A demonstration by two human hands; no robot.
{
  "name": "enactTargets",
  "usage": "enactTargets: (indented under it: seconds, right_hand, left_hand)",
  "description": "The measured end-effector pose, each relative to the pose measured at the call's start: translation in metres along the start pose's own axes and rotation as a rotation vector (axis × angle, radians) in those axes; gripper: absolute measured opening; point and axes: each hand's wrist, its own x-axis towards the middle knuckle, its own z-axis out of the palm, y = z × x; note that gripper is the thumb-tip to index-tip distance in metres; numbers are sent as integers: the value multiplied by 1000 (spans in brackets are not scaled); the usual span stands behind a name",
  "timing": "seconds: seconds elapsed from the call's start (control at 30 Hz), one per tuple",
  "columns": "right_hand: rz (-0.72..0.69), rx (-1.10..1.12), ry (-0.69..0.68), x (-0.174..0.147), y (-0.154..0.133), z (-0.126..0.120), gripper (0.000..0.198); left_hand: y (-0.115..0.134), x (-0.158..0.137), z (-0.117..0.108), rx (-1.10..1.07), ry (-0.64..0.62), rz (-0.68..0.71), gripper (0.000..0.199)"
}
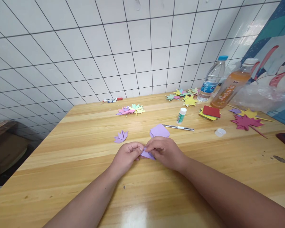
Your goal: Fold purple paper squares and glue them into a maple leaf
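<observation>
Near the centre of the frame, the left hand (127, 154) and right hand (167, 152) both pinch a small folded purple paper piece (147, 154) between closed fingertips, above the pale wooden surface (80, 177). At upper right, white lettering marks the blue-labelled clear plastic bottle (211, 79) and the orange-filled plastic bottle (232, 84), illegible on both; the white-capped green glue stick (181, 116), right of centre, has print too small to read.
</observation>
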Motion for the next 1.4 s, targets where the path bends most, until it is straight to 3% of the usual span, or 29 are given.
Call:
enactTargets:
  seconds: [0.07, 0.23, 0.43, 0.8, 1.03, 1.17, 1.4]
  right_hand:
    - [68, 35, -3, 0, -2, 0, 21]
    - [392, 186, -12, 1, -5, 1, 19]
    - [490, 65, -45, 2, -1, 3, 20]
    - [361, -77, -49, 4, -5, -1, 21]
    - [445, 164, -18, 3, -5, 3, 14]
    - [457, 161, 53, 4, -5, 3, 9]
    - [191, -78, 6, 4, -6, -5, 10]
  left_hand:
    - [-2, 0, 1, 25, 20, 1, 32]
    - [-6, -2, 3, 144, 47, 62, 28]
    - [-10, -3, 5, 273, 74, 114, 26]
    - [-8, -5, 7, 294, 120, 155, 20]
    - [-9, -3, 4, 249, 125, 135, 23]
    - [-9, -4, 5, 361, 133, 188, 24]
    - [-7, -9, 9, 471, 88, 246, 19]
